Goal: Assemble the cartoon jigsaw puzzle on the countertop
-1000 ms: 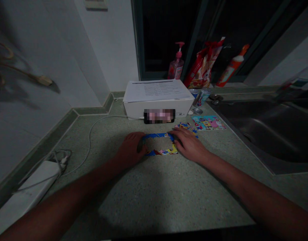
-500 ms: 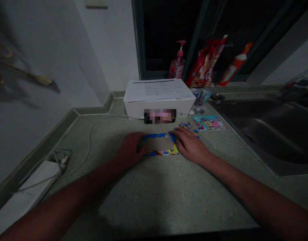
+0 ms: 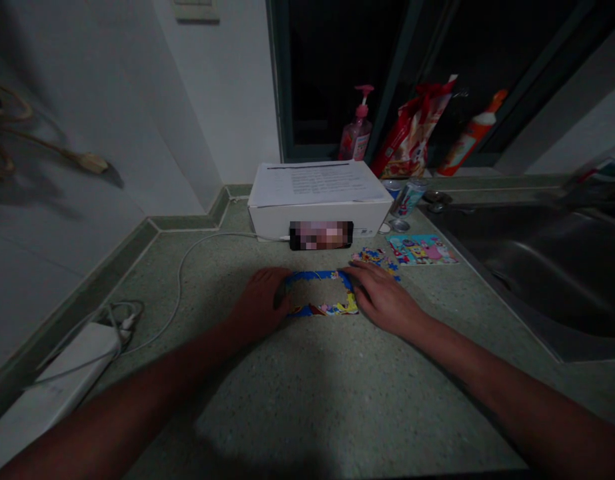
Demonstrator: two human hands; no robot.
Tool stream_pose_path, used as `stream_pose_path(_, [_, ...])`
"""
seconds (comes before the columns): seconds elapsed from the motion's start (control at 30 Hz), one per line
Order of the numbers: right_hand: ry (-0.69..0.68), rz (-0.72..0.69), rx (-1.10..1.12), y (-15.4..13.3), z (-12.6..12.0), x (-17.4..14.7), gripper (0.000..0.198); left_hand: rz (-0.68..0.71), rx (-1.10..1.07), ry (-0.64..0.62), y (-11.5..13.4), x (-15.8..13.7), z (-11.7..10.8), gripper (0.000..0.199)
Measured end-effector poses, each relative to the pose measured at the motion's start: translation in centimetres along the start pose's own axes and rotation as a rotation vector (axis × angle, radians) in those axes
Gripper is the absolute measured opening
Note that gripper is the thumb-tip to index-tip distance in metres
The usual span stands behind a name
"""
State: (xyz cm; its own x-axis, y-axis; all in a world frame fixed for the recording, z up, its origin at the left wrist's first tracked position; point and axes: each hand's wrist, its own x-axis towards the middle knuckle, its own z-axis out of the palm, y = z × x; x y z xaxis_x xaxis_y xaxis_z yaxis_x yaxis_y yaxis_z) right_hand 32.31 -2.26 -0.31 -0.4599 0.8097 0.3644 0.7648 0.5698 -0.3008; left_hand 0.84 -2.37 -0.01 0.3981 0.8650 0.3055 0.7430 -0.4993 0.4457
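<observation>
A jigsaw puzzle border (image 3: 315, 311) lies flat on the counter as a rectangular ring of blue, yellow and pink pieces, with bare counter inside it. My left hand (image 3: 260, 300) holds its left side, fingers near the far corner and thumb near the close one. The right side is held likewise by my right hand (image 3: 385, 297), with the thumb against the edge. Just beyond my right hand lies a small heap of loose jigsaw pieces (image 3: 372, 255), partly hidden by the fingers. A colourful cartoon picture card (image 3: 422, 250) lies right of the heap.
A phone (image 3: 321, 236), its screen blurred out, leans on a white box (image 3: 320, 212) at the back. Its cable runs left to a white power strip (image 3: 77, 363). A can (image 3: 409, 197) stands right of the box, near the sink (image 3: 532, 267). Bottles line the windowsill.
The view has tilted up slightly, so everything sits a little lower. Both hands stay at the sides of the jigsaw border, with no clear movement against it.
</observation>
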Motion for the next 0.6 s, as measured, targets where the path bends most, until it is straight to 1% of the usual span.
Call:
stream_pose_path(0.3, [-0.025,0.004,-0.011,-0.12,-0.24,-0.2,0.044,-0.01,-0.011,-0.026,0.09,0.01,-0.23,0.045])
stream_pose_path(0.6, [-0.039,0.005,0.011,0.05,-0.33,-0.47,0.048,-0.037,-0.021,-0.03,0.17,0.13,-0.37,0.048])
